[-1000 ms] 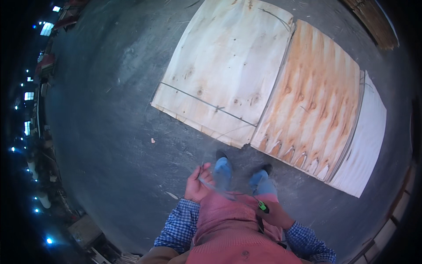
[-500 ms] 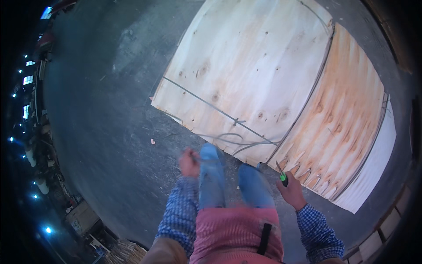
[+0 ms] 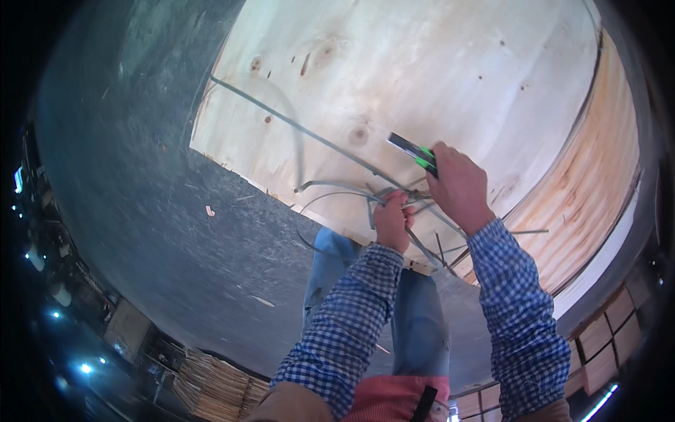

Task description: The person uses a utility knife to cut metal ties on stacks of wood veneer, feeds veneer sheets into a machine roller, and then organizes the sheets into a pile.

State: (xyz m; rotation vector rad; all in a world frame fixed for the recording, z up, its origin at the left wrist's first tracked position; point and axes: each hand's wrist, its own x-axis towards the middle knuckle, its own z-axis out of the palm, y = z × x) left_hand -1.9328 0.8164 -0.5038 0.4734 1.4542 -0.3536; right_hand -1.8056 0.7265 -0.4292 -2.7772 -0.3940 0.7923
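From my remote view, the left hand (image 3: 392,224) is closed, its thumb and fingers pinching loose grey-green straps (image 3: 337,183) that splay out on both sides. I see the right hand (image 3: 460,184) wrapped firmly around a green-and-black cutter (image 3: 425,160), its far end pointing up and to the left. Both hands are over the near edge of a pale wood sheet (image 3: 436,84). A long band (image 3: 302,129) crosses that sheet diagonally, running from its left edge toward the left hand.
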